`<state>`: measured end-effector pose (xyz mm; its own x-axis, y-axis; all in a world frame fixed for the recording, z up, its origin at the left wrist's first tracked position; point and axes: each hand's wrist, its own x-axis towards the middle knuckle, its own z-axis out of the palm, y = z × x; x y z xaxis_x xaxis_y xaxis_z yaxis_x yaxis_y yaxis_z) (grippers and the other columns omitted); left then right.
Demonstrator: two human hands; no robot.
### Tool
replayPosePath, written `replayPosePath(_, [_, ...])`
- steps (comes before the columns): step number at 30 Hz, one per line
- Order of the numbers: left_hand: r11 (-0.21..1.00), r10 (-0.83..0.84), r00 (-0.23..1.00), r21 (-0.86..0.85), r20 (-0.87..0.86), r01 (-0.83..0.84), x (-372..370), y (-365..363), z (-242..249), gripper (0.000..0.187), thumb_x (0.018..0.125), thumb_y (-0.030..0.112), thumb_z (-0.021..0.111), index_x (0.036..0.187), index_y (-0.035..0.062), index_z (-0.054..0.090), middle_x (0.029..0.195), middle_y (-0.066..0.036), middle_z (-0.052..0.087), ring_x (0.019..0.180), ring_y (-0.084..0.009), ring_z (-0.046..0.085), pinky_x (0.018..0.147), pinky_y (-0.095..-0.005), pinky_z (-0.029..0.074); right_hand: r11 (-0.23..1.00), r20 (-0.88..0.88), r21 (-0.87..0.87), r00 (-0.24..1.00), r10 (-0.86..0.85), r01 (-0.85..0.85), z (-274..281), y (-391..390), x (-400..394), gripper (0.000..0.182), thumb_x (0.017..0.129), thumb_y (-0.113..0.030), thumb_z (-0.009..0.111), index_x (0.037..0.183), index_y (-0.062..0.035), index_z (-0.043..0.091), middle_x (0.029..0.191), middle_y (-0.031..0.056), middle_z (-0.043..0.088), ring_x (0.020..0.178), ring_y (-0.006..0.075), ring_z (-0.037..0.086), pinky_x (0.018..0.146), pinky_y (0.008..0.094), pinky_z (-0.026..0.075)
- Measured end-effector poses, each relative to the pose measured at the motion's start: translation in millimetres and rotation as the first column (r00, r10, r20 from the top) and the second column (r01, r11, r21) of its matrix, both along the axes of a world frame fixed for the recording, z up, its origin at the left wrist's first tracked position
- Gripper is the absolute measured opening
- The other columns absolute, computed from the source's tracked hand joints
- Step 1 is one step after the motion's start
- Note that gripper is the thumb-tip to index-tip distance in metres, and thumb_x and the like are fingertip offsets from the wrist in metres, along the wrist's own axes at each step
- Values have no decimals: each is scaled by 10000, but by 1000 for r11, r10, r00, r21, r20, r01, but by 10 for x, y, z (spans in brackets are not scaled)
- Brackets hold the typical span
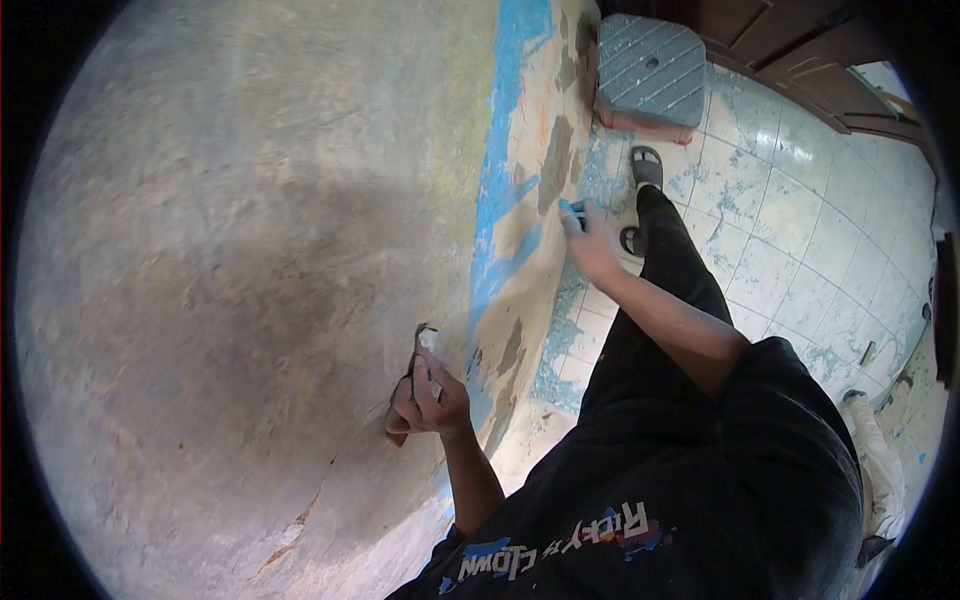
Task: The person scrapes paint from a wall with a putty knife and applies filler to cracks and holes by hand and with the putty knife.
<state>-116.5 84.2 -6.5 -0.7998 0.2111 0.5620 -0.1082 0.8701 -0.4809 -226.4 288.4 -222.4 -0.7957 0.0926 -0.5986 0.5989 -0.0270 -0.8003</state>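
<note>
My left hand [432, 398] is raised close against the bare, grey-brown wall [250, 330], its fingers closed. A small whitish piece with a dark edge [428, 341] sticks out past the fingertips; its exact kind I cannot tell. Lower and to the right, my right hand [592, 245] is closed around a small teal-blue object [571, 208], mostly covered by the fingers. It is beside the wall's lower strip, where blue paint [510, 265] and cream paint [530, 220] show with grey patches.
A paint-flecked grey step stool [652, 70] stands by the wall, near my sandalled foot [647, 165]. Blue flakes are scattered over the white tiled floor [790, 220]. Brown wooden doors [790, 40] border the far side. Pale cloth [875, 465] lies at the right.
</note>
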Motion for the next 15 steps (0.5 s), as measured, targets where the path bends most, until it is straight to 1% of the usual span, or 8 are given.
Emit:
replayPosePath(2, [999, -5, 1000, 43, 12, 4, 1, 13, -1, 113, 837, 171, 792, 935, 214, 756, 890, 49, 593, 853, -192, 509, 765, -380, 291, 998, 21, 54, 999, 24, -25, -84, 246, 9, 353, 1000, -323, 599, 1114, 9, 555, 947, 244, 680, 916, 418, 678, 820, 468, 505])
replayPosePath(4, [996, -13, 1000, 85, 23, 11, 11, 20, 8, 126, 843, 175, 779, 964, 201, 762, 900, 34, 612, 847, -195, 532, 770, -378, 302, 998, 76, 59, 997, 32, -37, 111, 558, -12, 368, 992, -329, 615, 1084, 25, 571, 984, 244, 684, 962, 391, 677, 840, 445, 502])
replayPosePath(6, [992, -13, 1000, 123, 19, 10, 19, 37, 23, 162, 849, 182, 770, 1011, 171, 766, 896, 12, 633, 816, -189, 574, 781, -376, 320, 997, 64, 69, 997, 30, -34, -147, 782, 64, 368, 986, -326, 628, 1088, 23, 574, 979, 241, 685, 954, 377, 678, 839, 436, 501])
replayPosePath(7, [990, -22, 1000, 143, 19, 19, 18, 39, 34, 167, 852, 184, 765, 1020, 179, 765, 901, 13, 632, 818, -193, 571, 781, -377, 318, 996, 54, 75, 998, 34, -38, -206, 871, 34, 367, 983, -325, 635, 1090, 22, 575, 977, 240, 686, 950, 370, 679, 838, 432, 500])
replayPosePath(10, [983, -19, 1000, 184, 8, 17, 9, 86, 81, 184, 849, 185, 752, 1031, 210, 766, 921, 18, 625, 848, -208, 552, 785, -389, 305, 989, 100, 133, 994, 44, -57, 145, 1114, -97, 359, 978, -313, 644, 1089, 23, 581, 987, 238, 689, 962, 363, 678, 851, 425, 496])
replayPosePath(13, [973, 24, 1000, 229, -6, -22, 7, 176, 105, 200, 833, 174, 745, 1020, 240, 774, 946, 19, 609, 897, -225, 523, 802, -421, 281, 974, 52, 203, 995, 87, -95, 547, 1227, -251, 354, 977, -304, 644, 1086, 27, 583, 994, 238, 692, 970, 357, 678, 864, 419, 491])
replayPosePath(14, [964, 27, 1000, 265, -11, -23, 13, 181, 95, 199, 836, 173, 744, 1021, 240, 774, 953, 16, 604, 898, -229, 524, 808, -430, 275, 985, 38, 154, 997, 71, -76, 541, 1233, -292, 363, 973, -304, 649, 1084, 36, 585, 1005, 248, 688, 986, 368, 672, 877, 420, 487])
replayPosePath(15, [954, 31, 999, 298, -16, -25, 15, 199, 106, 197, 839, 171, 743, 1021, 240, 774, 959, 13, 599, 900, -233, 525, 814, -439, 268, 984, 0, 160, 997, 78, -77, 561, 1236, -328, 367, 972, -304, 650, 1085, 38, 583, 1010, 252, 685, 989, 369, 670, 880, 421, 486])
